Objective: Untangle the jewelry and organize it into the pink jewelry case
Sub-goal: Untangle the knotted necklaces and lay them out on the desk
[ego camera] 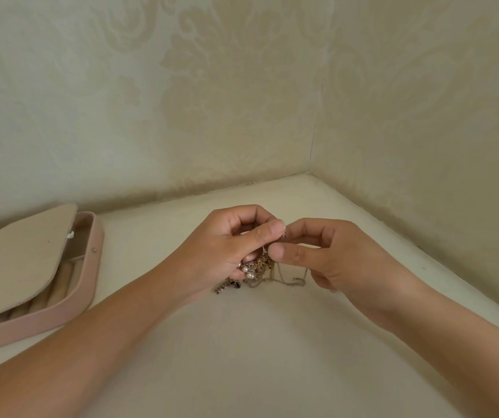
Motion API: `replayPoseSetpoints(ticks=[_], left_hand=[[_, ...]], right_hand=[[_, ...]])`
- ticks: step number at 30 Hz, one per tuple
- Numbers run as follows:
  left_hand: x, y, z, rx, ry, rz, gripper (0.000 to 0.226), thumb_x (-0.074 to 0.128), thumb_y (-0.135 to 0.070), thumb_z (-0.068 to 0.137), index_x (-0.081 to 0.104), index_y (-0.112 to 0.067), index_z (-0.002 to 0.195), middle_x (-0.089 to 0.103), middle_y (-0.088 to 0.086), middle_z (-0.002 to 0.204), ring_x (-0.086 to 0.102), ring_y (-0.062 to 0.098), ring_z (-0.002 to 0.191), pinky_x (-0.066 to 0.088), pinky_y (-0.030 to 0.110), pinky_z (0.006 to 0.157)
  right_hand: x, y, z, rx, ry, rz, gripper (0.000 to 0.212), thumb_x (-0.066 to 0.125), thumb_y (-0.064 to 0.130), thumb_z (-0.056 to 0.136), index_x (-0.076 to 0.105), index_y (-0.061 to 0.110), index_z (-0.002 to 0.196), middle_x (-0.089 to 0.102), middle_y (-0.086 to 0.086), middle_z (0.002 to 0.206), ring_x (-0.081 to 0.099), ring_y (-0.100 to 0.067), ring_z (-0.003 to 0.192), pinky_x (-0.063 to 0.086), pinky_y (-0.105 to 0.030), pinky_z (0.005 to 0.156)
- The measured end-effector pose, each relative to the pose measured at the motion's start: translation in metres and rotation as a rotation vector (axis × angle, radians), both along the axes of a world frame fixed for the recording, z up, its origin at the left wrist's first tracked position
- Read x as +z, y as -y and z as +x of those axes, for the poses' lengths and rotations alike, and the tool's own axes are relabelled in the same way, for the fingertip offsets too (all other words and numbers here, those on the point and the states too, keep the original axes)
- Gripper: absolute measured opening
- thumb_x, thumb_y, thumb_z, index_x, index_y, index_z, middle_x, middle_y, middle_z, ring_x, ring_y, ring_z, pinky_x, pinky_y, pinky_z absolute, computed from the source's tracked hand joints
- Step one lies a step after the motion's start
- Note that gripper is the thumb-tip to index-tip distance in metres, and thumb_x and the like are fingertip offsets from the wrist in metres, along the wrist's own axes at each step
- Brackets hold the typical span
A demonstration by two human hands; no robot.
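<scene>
A tangled clump of jewelry (257, 268), gold chains with a few pearls and small charms, hangs just above the cream table (242, 342). My left hand (227, 245) grips the clump from the left, fingers curled round it and thumb on top. My right hand (320, 254) pinches a thin chain (295, 282) that loops out of the clump to the right. The pink jewelry case (70, 303) lies open at the far left, with cream ring rolls inside and a beige inner flap (22, 257) over most of its compartments.
The table sits in a corner; walls with pale damask wallpaper (242, 101) close it off behind and on the right. Bare tabletop lies in front of the hands and between them and the case.
</scene>
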State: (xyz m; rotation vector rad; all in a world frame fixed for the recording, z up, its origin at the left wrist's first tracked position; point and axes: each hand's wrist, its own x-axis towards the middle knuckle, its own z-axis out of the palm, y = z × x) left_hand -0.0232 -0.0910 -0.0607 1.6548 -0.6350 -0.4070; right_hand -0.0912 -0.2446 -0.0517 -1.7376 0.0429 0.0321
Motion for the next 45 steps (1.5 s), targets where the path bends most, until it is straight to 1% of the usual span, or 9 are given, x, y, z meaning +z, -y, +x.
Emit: replayPoseSetpoints(ticks=[4, 7, 16, 20, 25, 31, 36, 42, 45], left_hand=[[0.000, 0.000, 0.000, -0.007, -0.006, 0.014, 0.020, 0.064, -0.046, 0.072, 0.063, -0.029, 0.061, 0.038, -0.006, 0.055, 0.033, 0.004, 0.047, 0.028, 0.014, 0.040], [0.002, -0.002, 0.001, -0.024, -0.051, 0.025, 0.022, 0.060, -0.043, 0.074, 0.064, -0.024, 0.065, 0.037, -0.007, 0.052, 0.032, 0.004, 0.045, 0.027, 0.014, 0.039], [0.006, -0.004, 0.001, -0.108, -0.143, 0.103, 0.030, 0.056, -0.046, 0.075, 0.061, -0.016, 0.073, 0.041, -0.015, 0.049, 0.034, 0.002, 0.041, 0.027, 0.012, 0.039], [0.007, -0.006, 0.001, -0.200, -0.187, 0.057, 0.025, 0.060, -0.044, 0.081, 0.065, -0.023, 0.067, 0.044, -0.015, 0.054, 0.035, 0.002, 0.043, 0.027, 0.011, 0.039], [0.007, -0.007, 0.003, -0.252, -0.215, -0.021, 0.027, 0.055, -0.039, 0.083, 0.062, -0.025, 0.060, 0.038, -0.012, 0.058, 0.029, 0.003, 0.048, 0.024, 0.010, 0.039], [0.009, -0.009, 0.003, -0.249, -0.180, -0.002, 0.018, 0.070, -0.037, 0.068, 0.057, -0.030, 0.059, 0.039, -0.015, 0.058, 0.033, 0.001, 0.049, 0.025, 0.009, 0.041], [0.006, -0.006, 0.003, -0.170, -0.169, -0.079, 0.030, 0.066, -0.013, 0.072, 0.047, -0.027, 0.053, 0.042, -0.009, 0.065, 0.030, 0.003, 0.049, 0.024, 0.011, 0.040], [0.007, -0.009, 0.008, -0.209, -0.300, -0.248, 0.013, 0.070, -0.018, 0.059, 0.061, -0.027, 0.057, 0.047, -0.010, 0.066, 0.034, 0.000, 0.046, 0.026, 0.009, 0.035], [0.006, -0.010, 0.009, -0.227, -0.347, -0.264, 0.019, 0.069, -0.008, 0.061, 0.063, -0.026, 0.059, 0.060, -0.007, 0.075, 0.041, -0.001, 0.048, 0.028, 0.009, 0.035]], right_hand=[[-0.005, 0.002, 0.003, 0.010, 0.001, 0.011, 0.016, 0.072, 0.020, 0.076, 0.072, 0.007, 0.085, 0.055, 0.011, 0.054, 0.032, -0.002, 0.035, 0.025, -0.009, 0.039], [-0.005, 0.006, 0.005, 0.004, -0.015, 0.043, 0.019, 0.072, 0.031, 0.069, 0.076, 0.014, 0.077, 0.044, 0.000, 0.058, 0.019, -0.009, 0.043, 0.018, -0.017, 0.041], [-0.003, 0.014, 0.004, 0.049, -0.012, 0.022, 0.021, 0.070, 0.036, 0.071, 0.073, 0.015, 0.070, 0.026, 0.004, 0.055, 0.019, -0.008, 0.045, 0.020, -0.017, 0.043], [-0.002, 0.013, 0.004, 0.073, 0.015, 0.052, 0.021, 0.066, 0.037, 0.072, 0.069, 0.017, 0.068, 0.023, 0.006, 0.053, 0.018, -0.008, 0.045, 0.020, -0.018, 0.043], [-0.002, 0.014, 0.004, 0.102, 0.050, 0.114, 0.021, 0.062, 0.037, 0.077, 0.068, 0.020, 0.065, 0.013, -0.006, 0.065, 0.015, -0.012, 0.051, 0.022, -0.017, 0.044], [-0.002, 0.014, 0.003, 0.121, 0.061, 0.186, 0.024, 0.058, 0.030, 0.081, 0.068, 0.009, 0.078, 0.025, 0.005, 0.055, 0.023, -0.006, 0.047, 0.027, -0.014, 0.043], [-0.002, 0.010, 0.003, 0.151, 0.055, 0.354, 0.035, 0.052, 0.025, 0.085, 0.061, -0.008, 0.094, 0.045, 0.004, 0.061, 0.030, -0.005, 0.048, 0.029, -0.014, 0.043], [0.000, 0.003, 0.003, 0.091, 0.063, 0.609, 0.021, 0.053, 0.019, 0.083, 0.062, 0.000, 0.084, 0.058, 0.005, 0.066, 0.033, -0.004, 0.046, 0.028, -0.013, 0.039], [-0.001, 0.001, 0.004, 0.075, 0.051, 0.690, 0.018, 0.054, 0.019, 0.083, 0.063, 0.006, 0.075, 0.058, 0.002, 0.072, 0.031, -0.004, 0.042, 0.023, -0.014, 0.038]])
